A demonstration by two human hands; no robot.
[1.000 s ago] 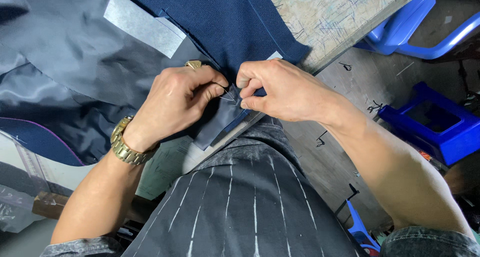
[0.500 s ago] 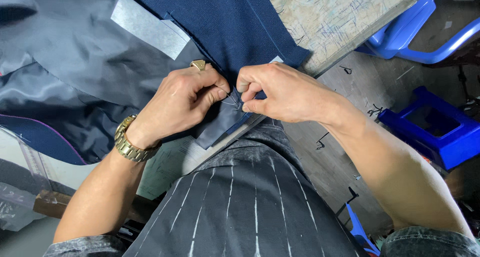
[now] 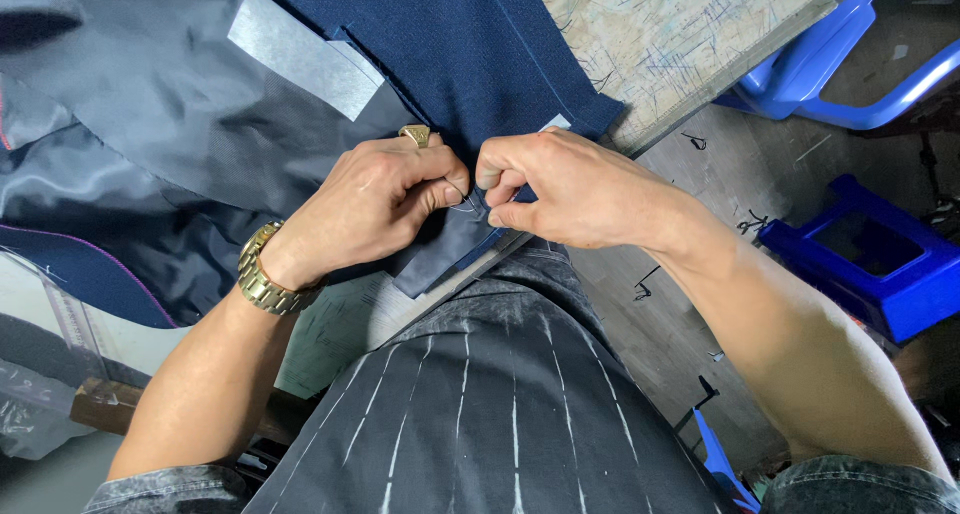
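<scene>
Pinching navy cloth (image 3: 470, 64) edge at tabletop (image 3: 690, 44) rim: left hand (image 3: 375, 209), right hand (image 3: 570, 189) both closed tight on fold; keep grips close, fold taut.

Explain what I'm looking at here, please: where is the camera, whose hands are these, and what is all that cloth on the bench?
There is one view, from a camera worn on the person's head, looking down past their dark striped garment at their two bare hands. The left hand, with a gold watch and a ring, and the right hand pinch the edge of a navy blue fabric between their fingertips. A thin thread seems to run between them; I cannot make out a needle. The fabric lies on a scratched worktable, beside shiny grey lining cloth with a pale strip on it. Blue plastic stools stand on the floor.
</scene>
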